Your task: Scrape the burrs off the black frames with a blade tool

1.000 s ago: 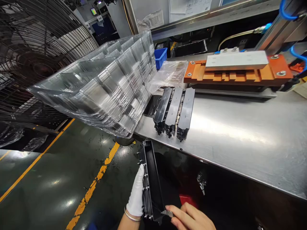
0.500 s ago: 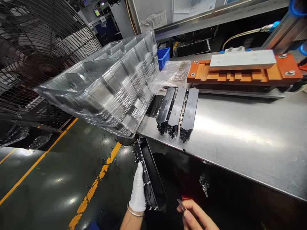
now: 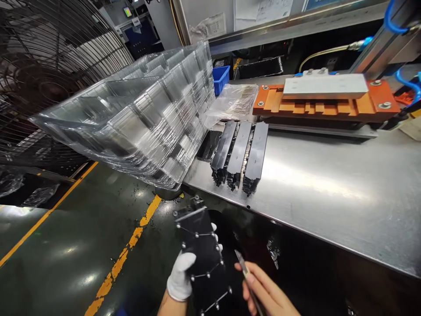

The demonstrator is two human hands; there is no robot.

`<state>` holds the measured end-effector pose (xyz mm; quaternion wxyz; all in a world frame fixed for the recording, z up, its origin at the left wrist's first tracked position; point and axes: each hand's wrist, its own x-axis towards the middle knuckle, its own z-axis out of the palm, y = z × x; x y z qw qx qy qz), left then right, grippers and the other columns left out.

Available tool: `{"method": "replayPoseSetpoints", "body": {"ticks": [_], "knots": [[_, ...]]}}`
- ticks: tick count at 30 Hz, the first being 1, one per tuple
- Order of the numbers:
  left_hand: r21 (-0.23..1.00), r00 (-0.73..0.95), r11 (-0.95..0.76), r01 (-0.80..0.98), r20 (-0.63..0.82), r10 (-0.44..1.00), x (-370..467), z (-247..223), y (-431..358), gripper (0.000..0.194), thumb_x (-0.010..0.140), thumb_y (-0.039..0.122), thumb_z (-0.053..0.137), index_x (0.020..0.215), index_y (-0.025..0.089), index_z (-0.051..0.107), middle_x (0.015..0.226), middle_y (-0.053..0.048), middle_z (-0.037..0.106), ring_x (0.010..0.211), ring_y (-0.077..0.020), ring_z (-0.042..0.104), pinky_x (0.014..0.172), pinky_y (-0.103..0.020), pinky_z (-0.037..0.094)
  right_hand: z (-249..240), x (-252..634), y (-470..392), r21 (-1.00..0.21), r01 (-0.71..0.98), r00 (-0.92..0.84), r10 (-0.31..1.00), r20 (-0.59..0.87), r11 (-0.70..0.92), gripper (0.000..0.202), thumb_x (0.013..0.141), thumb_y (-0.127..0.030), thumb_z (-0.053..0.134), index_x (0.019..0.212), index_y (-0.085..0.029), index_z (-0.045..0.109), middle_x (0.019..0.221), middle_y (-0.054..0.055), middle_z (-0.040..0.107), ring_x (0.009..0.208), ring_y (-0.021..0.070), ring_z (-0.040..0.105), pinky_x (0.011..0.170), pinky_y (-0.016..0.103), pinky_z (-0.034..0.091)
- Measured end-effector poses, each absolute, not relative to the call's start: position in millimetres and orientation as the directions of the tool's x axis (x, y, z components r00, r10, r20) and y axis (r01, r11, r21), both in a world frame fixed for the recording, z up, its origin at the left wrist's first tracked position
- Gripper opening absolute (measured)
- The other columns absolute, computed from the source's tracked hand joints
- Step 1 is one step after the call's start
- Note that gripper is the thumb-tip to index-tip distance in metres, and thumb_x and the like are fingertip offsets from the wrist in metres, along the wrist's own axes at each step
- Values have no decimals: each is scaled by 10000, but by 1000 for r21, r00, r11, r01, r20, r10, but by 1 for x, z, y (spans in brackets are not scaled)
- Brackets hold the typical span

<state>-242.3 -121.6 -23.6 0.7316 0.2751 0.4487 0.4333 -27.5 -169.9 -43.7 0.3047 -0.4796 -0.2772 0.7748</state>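
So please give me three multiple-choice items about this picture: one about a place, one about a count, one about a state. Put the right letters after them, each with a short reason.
1. Where does the stack of clear plastic trays stand?
A. at the left end of the metal table, hanging over its edge
B. on the floor
C. on the orange fixture

2. How many black parts lie side by side on the table?
A. one
B. three
C. six

3. How is the black part in front of the table held?
A. it lies free on the floor
B. the gloved left hand grips it
C. the bare right hand grips it alone

Right letters: 1 A, the trays rest on the table's left end and jut past it. 2 B, three long black pieces lie in a row. 3 B, the white glove wraps its edge, while the right hand holds a thin metal tool.
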Motion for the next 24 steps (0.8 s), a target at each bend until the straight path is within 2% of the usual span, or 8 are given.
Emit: {"method": "replayPoseSetpoints", "body": {"ticks": [4, 6, 8, 11, 14, 17, 20, 24], "knots": [[952, 150, 204, 227, -241, 959, -227, -20, -129, 805, 733, 296, 722, 1456, 248, 373, 1391, -129, 545, 1283, -338, 508, 1149, -505, 330, -48, 6, -150, -890, 166, -165, 877, -450, -425, 480, 957, -607, 389, 1294, -306, 549, 807, 4, 629, 798, 187, 638, 749, 291, 533], [857, 192, -5, 516, -110, 975, -222, -21, -135, 887, 706, 226, 711, 1481, 298, 287, 1465, -121, 458, 1321, -340, 471, 1132, -510, 363, -40, 15, -141, -901, 281, -147, 913, -381, -331, 429, 960, -584, 401, 1272, -331, 551, 947, 21, 663, 1019, 221, 636, 904, 329, 513], [723, 262, -170, 670, -17, 965, -222, -24, -141, 967, 653, 157, 677, 1492, 319, 225, 1461, -126, 439, 1301, -349, 489, 1074, -517, 437, -28, 17, -132, -892, 370, -176, 923, -343, -261, 403, 948, -588, 424, 1234, -338, 561, 1013, 20, 668, 1066, 233, 623, 933, 348, 503], [537, 379, -373, 757, 104, 920, -225, -27, -146, 999, 591, 109, 603, 1498, 269, 218, 1368, -156, 482, 1211, -353, 555, 978, -502, 519, -15, 15, -121, -873, 454, -237, 921, -311, -178, 372, 933, -603, 454, 1138, -318, 578, 942, -4, 670, 823, 194, 643, 773, 308, 526], [421, 444, -471, 775, 169, 880, -226, -24, -146, 941, 619, 113, 570, 1494, 233, 243, 1299, -162, 513, 1151, -326, 585, 929, -459, 549, -11, 13, -115, -878, 471, -280, 930, -238, -83, 320, 939, -587, 472, 957, -285, 579, 887, -32, 651, 738, 154, 615, 679, 262, 489], [388, 458, -487, 783, 170, 872, -223, -19, -143, 917, 635, 122, 568, 1490, 226, 255, 1281, -155, 518, 1133, -304, 589, 926, -432, 553, -12, 11, -116, -845, 533, -247, 963, -105, 45, 394, 955, -560, 469, 725, -244, 518, 688, -45, 557, 621, 132, 559, 574, 250, 434], [382, 453, -486, 786, 179, 873, -220, -18, -142, 918, 617, 129, 579, 1480, 204, 276, 1295, -159, 502, 1150, -305, 574, 926, -423, 557, -13, 10, -119, -818, 563, -194, 981, 10, 119, 376, 971, -540, 449, 763, -248, 562, 697, -32, 559, 632, 136, 567, 574, 255, 448], [404, 442, -483, 777, 198, 875, -218, -22, -144, 927, 598, 132, 580, 1473, 195, 280, 1292, -159, 506, 1144, -307, 573, 921, -431, 562, -13, 11, -120, -813, 570, -212, 977, -9, 116, 411, 977, -540, 433, 716, -243, 545, 662, -37, 538, 599, 133, 554, 553, 259, 437]]}}
